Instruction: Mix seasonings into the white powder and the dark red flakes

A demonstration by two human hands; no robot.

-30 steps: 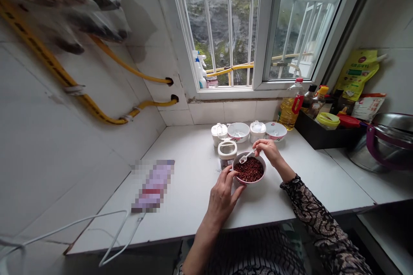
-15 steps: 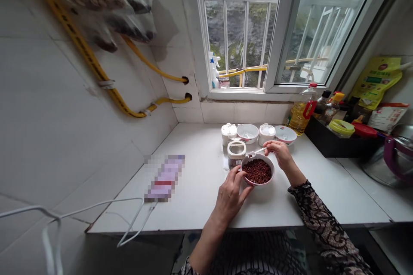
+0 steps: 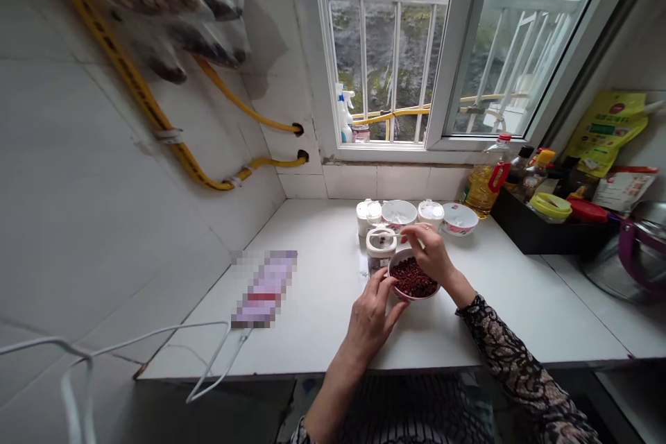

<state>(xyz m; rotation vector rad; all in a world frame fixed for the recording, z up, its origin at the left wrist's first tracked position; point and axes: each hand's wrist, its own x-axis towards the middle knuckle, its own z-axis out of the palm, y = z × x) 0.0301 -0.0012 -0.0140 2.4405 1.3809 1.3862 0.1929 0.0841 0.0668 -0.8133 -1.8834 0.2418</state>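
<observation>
My left hand grips the near left side of a small bowl that stands on the counter. Dark reddish-brown pieces, perhaps peppercorns, fill much of it. In my right hand is a small white spoon, pinched by its handle, with its head over the mouth of an open jar. A few dark pieces show in the jar's mouth. This jar has a pale rim and touches or nearly touches the bowl's left side; I cannot tell which.
Behind stand two white lidded jars and two floral bowls. An oil bottle and a black box of condiments are at right. White wire juts over the counter's left front; a blurred purple packet lies there.
My right hand has carried the spoon left from above the bowl to over the open jar. Dark pieces now show at the jar's mouth. My left hand stays on the bowl.
</observation>
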